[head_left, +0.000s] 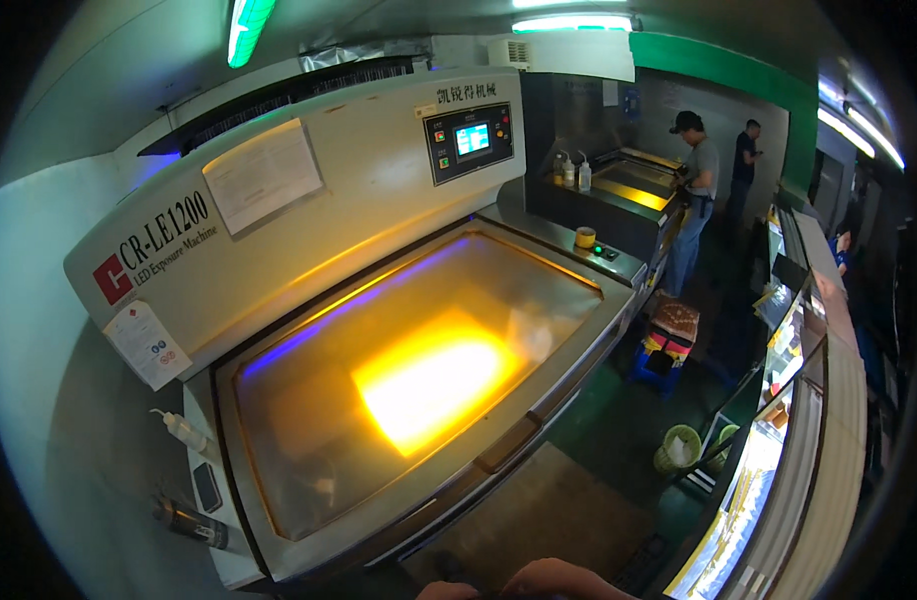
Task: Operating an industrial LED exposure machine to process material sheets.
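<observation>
At the lower edge, only small parts of my hands show. The edge of my left hand (449,591) lies beside my right hand (564,579), whose rounded back rises a bit higher. Their fingers are out of sight, so I cannot make out whether they hold anything. In front of them stands a large beige machine (369,160) with a flat, framed bed (299,430). A bright yellow glow (439,385) covers the middle of the bed, and a violet streak runs along its back edge. A control panel (467,142) with a lit screen sits on the upper body.
Left of the bed are a squeeze bottle (186,432), a phone (208,487) and a dark cylinder (191,522). A tape roll (586,237) sits at its right corner. One person (701,180) works at another bed; another (746,165) stands behind. A stool (669,335) and a green basket (678,450) stand right.
</observation>
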Tool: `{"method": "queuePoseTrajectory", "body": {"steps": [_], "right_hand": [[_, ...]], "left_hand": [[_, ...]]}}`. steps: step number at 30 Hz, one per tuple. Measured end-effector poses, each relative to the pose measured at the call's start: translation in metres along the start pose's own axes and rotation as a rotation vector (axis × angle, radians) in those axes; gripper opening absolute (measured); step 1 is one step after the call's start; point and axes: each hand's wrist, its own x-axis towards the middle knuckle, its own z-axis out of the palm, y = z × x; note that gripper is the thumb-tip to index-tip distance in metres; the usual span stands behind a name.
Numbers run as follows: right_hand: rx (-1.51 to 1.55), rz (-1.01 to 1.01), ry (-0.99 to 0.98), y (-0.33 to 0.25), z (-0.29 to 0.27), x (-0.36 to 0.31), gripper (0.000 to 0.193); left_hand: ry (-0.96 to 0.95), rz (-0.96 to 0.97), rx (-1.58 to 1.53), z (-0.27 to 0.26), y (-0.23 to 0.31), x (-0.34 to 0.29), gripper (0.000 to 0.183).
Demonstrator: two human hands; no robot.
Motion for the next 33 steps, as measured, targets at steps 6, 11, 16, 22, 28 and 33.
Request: {"method": "queuePoseTrajectory", "body": {"steps": [6,11,16,22,28,33], "right_hand": [[0.086,0.081,0.081,0.004,-0.007,-0.034,0.03],[0.369,0.528,0.141,-0.035,-0.046,-0.079,0.04],[0.046,0.674,0.022,0.005,-0.009,-0.102,0.058],[0.136,0.328,-0.023,0.027,0.008,-0.058,0.052],[0.407,-0.024,0.122,0.049,0.025,0.003,0.04],[1.051,0.197,0.205,0.033,0.047,0.037,0.041]], "left_hand": [[-0.105,-0.105,-0.015,-0.006,0.014,0.017,0.03],[-0.4,-0.245,-0.055,-0.038,0.011,0.007,0.039],[-0.41,-0.212,-0.046,-0.047,-0.006,-0.009,0.03],[-0.105,0.002,0.053,-0.035,-0.016,0.016,0.018],[0.102,0.38,0.038,-0.043,0.05,0.102,0.009],[0.129,0.524,-0.01,-0.031,0.055,0.128,0.005]]}}
